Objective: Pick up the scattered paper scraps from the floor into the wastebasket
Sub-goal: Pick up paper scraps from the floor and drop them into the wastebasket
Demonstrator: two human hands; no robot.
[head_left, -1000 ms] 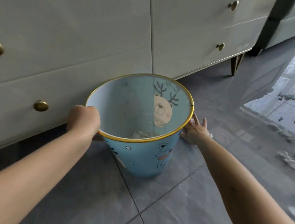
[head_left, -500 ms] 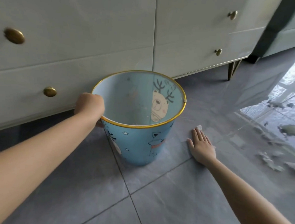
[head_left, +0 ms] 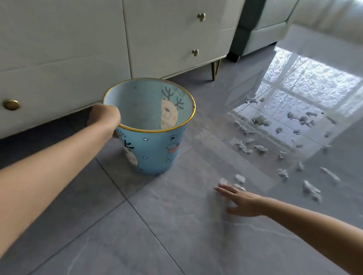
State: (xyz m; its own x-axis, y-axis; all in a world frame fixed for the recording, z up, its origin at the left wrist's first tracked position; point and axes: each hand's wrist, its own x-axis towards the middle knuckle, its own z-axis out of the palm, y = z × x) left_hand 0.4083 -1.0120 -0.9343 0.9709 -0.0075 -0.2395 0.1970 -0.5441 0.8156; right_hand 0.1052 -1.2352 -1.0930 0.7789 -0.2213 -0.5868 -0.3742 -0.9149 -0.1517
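Many paper scraps (head_left: 240, 178) lie scattered right of the blue wastebasket (head_left: 155, 152) — its rim gripped by the left hand (head_left: 103, 118) — while the right hand (head_left: 239, 200), fingers outstretched, reaches the nearest, likely pinching next.

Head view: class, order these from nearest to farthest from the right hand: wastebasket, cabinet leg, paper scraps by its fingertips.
1. Paper scraps, just beyond the fingertips of the right hand.
2. Wastebasket, to its left, gripped at the rim by the left hand.
3. Cabinet leg, farthest back, beyond the wastebasket.
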